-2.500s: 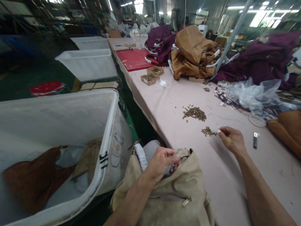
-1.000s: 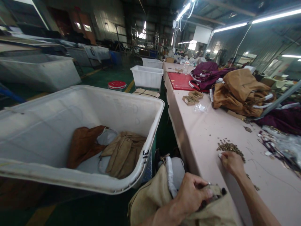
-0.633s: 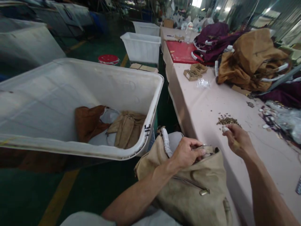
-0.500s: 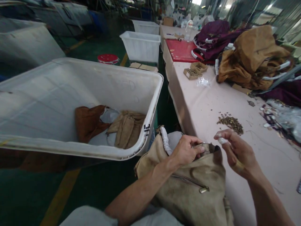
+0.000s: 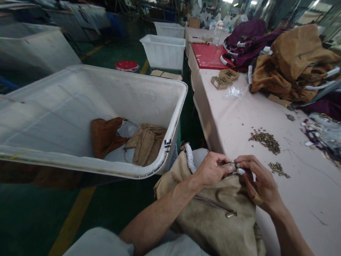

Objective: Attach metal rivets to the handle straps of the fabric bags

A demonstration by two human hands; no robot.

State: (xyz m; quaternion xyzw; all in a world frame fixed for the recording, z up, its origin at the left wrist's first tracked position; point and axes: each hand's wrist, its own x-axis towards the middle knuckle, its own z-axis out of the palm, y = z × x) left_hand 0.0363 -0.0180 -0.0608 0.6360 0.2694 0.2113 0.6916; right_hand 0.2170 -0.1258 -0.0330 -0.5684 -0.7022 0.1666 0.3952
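A beige handbag (image 5: 213,206) with a zipped front pocket rests on my lap against the table. My left hand (image 5: 213,169) is closed on its top edge, thumb in front and fingers behind. Close beside it, my right hand (image 5: 257,177) pinches the same edge; white tape wraps its thumb. Whether a small part sits between those fingertips is hidden. A handle wrapped in white (image 5: 189,158) rises at the bag's left. Just beyond my right hand, a larger pile of small brass-coloured metal pieces (image 5: 266,140) and a smaller pile (image 5: 278,169) lie on the table.
At left stands a big white bin (image 5: 128,174) with brown and beige bags inside. The pink-covered table (image 5: 226,121) carries small boxes of metal pieces (image 5: 221,82), a red board (image 5: 206,57), brown bags (image 5: 293,67) and purple bags (image 5: 245,35). More white bins (image 5: 165,53) stand behind.
My right hand has moved left and down from above the table onto the bag's top edge. My left hand keeps its hold. The smaller metal pile, previously behind my right hand, now shows.
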